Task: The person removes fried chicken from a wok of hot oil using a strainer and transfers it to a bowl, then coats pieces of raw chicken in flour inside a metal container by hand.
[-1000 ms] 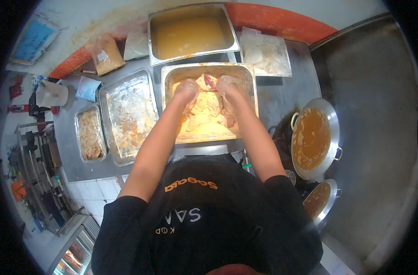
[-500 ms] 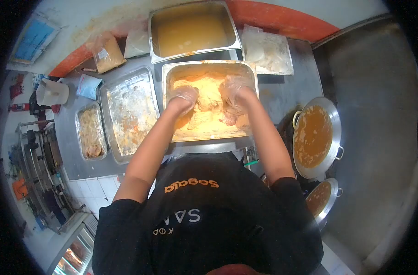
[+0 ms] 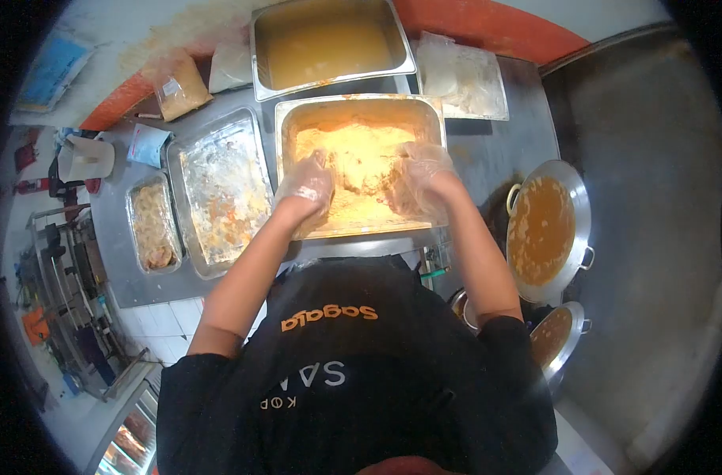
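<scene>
Head view. Deep metal pan [image 3: 361,97] on the tabletop [image 3: 491,150], directly in front of the person. Powder-coated food [image 3: 366,170] heaped near the middle of the pan, pale yellow powder around it; separate pieces hard to make out under the coating.

Left hand [image 3: 310,188]: clear plastic glove, white powder on the back, fingers curled in at the left side of the heap. Right hand [image 3: 429,180]: clear glove, at the right side of the heap, fingers partly hidden. Hands well apart, heap between them. Cannot tell whether either hand is clenched on a piece or released.

Behind the pan: second deep pan [image 3: 335,82] holding cloudy yellow liquid [image 3: 329,47]. To its right, a clear bag [image 3: 465,83] with whitish contents; to its left, a bag of tan material [image 3: 182,85].

Left of the pan: large shallow tray [image 3: 178,186] smeared with residue, then a smaller tray [image 3: 131,212] of pale food [image 3: 152,218].

Far right: wide two-handled pan [image 3: 580,218] of brown liquid with lighter patches, a similar pan [image 3: 573,348] nearer the person
</scene>
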A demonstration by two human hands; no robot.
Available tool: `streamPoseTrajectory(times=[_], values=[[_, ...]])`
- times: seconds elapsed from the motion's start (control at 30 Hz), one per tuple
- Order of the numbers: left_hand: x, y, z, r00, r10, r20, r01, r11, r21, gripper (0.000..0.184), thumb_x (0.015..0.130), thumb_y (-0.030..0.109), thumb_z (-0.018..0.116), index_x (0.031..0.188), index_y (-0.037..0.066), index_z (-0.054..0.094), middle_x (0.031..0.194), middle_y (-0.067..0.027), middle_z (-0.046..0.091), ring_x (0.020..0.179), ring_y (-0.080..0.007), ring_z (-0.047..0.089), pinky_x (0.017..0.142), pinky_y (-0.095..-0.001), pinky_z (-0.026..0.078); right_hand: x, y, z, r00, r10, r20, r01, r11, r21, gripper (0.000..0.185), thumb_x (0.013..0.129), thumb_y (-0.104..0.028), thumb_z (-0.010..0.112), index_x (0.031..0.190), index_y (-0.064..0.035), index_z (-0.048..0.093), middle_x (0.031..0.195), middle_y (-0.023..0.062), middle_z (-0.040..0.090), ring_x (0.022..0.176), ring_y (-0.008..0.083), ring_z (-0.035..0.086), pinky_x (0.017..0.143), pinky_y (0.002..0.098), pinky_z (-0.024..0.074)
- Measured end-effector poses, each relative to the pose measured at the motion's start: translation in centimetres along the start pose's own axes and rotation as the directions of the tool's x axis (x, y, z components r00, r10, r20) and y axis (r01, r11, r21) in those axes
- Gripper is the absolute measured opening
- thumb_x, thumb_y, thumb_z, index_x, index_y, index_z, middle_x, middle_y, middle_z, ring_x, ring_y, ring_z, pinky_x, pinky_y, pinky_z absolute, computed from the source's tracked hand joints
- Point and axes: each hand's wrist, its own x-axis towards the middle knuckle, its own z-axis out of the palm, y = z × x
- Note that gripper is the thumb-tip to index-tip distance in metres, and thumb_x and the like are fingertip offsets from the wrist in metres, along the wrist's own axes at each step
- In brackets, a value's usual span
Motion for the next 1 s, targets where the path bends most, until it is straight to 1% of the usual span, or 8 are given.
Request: streamPoseTrajectory(times=[0.2, 0.3, 0.4, 0.47, 0.73, 0.8, 0.87, 1.0], values=[[0.4, -0.7, 5.3, 0.981, -0.194, -0.005, 0.194, 0.981, 0.007, 0.056, 0.086, 0.016, 0.043, 0.139, -0.001, 0.044, 0.151, -0.0251, 0.03, 0.14, -0.0453, 0.025, 0.115, -0.0416, 0.025, 3.8, 4.7, 8.2, 0.994, -0.11, 0.001, 0.097, 0.867, -0.488, 0.045, 0.071, -0.03, 0.069, 0.107, -0.004, 0.066, 0.109, 0.0251, 0.065, 0.102, 0.0364, 0.064, 0.09, 0.0404, 0.05], [3.3, -2.1, 7.5, 0.989, -0.033, 0.143, -0.039, 0.88, 0.473, 0.068, 0.089, 0.027, 0.038, 0.151, 0.003, 0.021, 0.157, -0.0247, 0.015, 0.144, -0.0403, 0.018, 0.117, -0.0368, 0.019, 2.1, 0.5, 6.6, 1.0, 0.014, 0.005, -0.009, 0.849, -0.529, 0.048, 0.07, -0.03, 0.071, 0.108, -0.0022, 0.065, 0.111, 0.026, 0.064, 0.106, 0.0369, 0.062, 0.093, 0.0411, 0.0489], [2.2, -1.0, 7.1, 0.999, 0.021, 0.033, -0.032, 0.933, 0.36, 0.066, 0.085, 0.022, 0.044, 0.146, 0.002, 0.032, 0.154, -0.0251, 0.024, 0.141, -0.0366, 0.028, 0.114, -0.0374, 0.024, 2.9, 2.5, 7.6, 0.994, 0.087, -0.06, -0.098, 0.971, -0.217, 0.053, 0.065, -0.025, 0.076, 0.111, -0.0018, 0.062, 0.11, 0.0245, 0.064, 0.104, 0.0378, 0.063, 0.087, 0.0406, 0.0521], [-0.8, 1.5, 3.9, 0.932, -0.353, -0.079, 0.205, 0.695, -0.69, 0.062, 0.08, 0.013, 0.052, 0.14, 0.001, 0.041, 0.141, -0.0247, 0.044, 0.13, -0.0336, 0.044, 0.106, -0.0375, 0.036, 1.4, 2.0, 7.5, 0.992, 0.052, -0.112, -0.074, 0.977, -0.2, 0.047, 0.068, -0.024, 0.074, 0.109, -0.0024, 0.063, 0.109, 0.0234, 0.065, 0.102, 0.0371, 0.064, 0.086, 0.0405, 0.0521], [-0.4, -2.4, 5.9, 0.915, -0.361, 0.18, 0.367, 0.563, -0.741, 0.042, 0.078, 0.011, 0.058, 0.119, 0.0, 0.056, 0.111, -0.0184, 0.064, 0.1, -0.0291, 0.064, 0.081, -0.0366, 0.052, 0.1, -1.3, 5.0, 0.865, 0.025, -0.502, 0.115, 0.963, 0.246, 0.022, 0.082, -0.011, 0.06, 0.103, -0.0076, 0.066, 0.103, 0.0195, 0.066, 0.094, 0.0369, 0.063, 0.083, 0.0421, 0.05], [-0.5, -2.2, 5.6, 0.916, -0.256, 0.31, 0.4, 0.509, -0.762, 0.035, 0.081, 0.013, 0.058, 0.114, 0.002, 0.059, 0.109, -0.0171, 0.065, 0.096, -0.0284, 0.066, 0.078, -0.0382, 0.053, 0.4, -2.7, 4.2, 0.756, -0.355, -0.55, 0.204, 0.926, -0.317, 0.026, 0.082, -0.014, 0.059, 0.106, -0.0118, 0.067, 0.106, 0.0175, 0.066, 0.098, 0.0362, 0.062, 0.085, 0.0419, 0.0493], [-0.4, -1.0, 5.1, 0.908, -0.304, 0.287, 0.319, 0.06, -0.946, 0.028, 0.089, 0.02, 0.053, 0.111, 0.005, 0.061, 0.106, -0.0153, 0.066, 0.092, -0.0284, 0.067, 0.075, -0.0421, 0.056, 0.3, -3.9, 3.7, 0.878, -0.215, -0.427, 0.112, 0.961, -0.255, 0.028, 0.082, -0.021, 0.061, 0.109, -0.0166, 0.068, 0.108, 0.0163, 0.065, 0.103, 0.0364, 0.06, 0.09, 0.0411, 0.0476], [-0.4, 1.0, 2.2, 0.854, -0.348, 0.386, 0.311, -0.252, -0.916, 0.031, 0.095, 0.026, 0.047, 0.113, 0.005, 0.061, 0.108, -0.016, 0.066, 0.095, -0.029, 0.067, 0.078, -0.0479, 0.056, 1.3, -3.7, 4.3, 0.962, -0.012, -0.274, -0.022, 0.992, -0.12, 0.059, 0.076, -0.045, 0.068, 0.124, -0.0119, 0.059, 0.119, 0.0175, 0.063, 0.111, 0.0324, 0.06, 0.093, 0.0404, 0.0474]])
